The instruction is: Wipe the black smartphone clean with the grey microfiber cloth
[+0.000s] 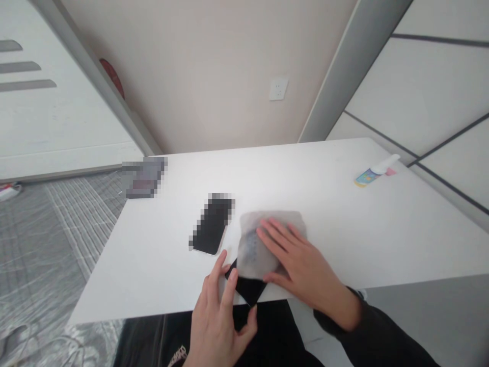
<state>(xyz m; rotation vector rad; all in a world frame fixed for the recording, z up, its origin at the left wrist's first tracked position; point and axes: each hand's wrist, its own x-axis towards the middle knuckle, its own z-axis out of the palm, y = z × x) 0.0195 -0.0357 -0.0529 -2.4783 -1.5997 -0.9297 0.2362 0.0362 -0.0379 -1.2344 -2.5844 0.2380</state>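
White tabletop (344, 224) against a beige wall (214, 66) with a white socket (278, 89); grey striped floor (46, 239) to the left, white panelled door (49, 112) beyond.

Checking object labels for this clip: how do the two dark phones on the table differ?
The far phone lies bare and untouched, wholly in view; the near phone sits at the table edge, mostly hidden under a grey cloth. The left hand steadies the near phone and the right hand presses the cloth on it. Both are black, lying flat.
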